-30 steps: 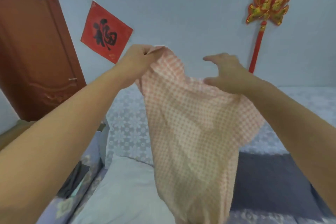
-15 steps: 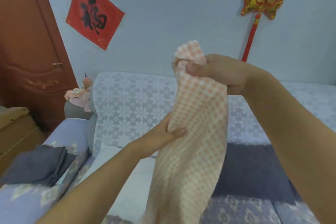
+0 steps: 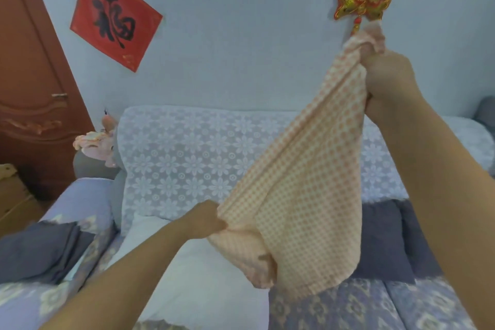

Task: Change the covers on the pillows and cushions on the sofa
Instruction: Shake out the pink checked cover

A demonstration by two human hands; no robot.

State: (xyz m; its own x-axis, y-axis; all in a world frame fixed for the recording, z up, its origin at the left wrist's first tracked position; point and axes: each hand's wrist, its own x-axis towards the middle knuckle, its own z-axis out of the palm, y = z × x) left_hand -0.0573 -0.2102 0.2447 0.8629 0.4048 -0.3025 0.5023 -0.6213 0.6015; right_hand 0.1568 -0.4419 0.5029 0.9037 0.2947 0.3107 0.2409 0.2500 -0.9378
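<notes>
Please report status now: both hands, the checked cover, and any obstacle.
Right hand grips checked pillow cover top, raised. Left hand pinches its lower corner. Cover stretched above bare white pillow. No obstacle between them.

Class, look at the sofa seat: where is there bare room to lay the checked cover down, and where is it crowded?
Free: the patterned seat at front right, bordered by the white pillow and the grey cushion behind. Crowded: the left arm, where folded grey cloth lies. The cover hangs between the left hand and right hand.
</notes>
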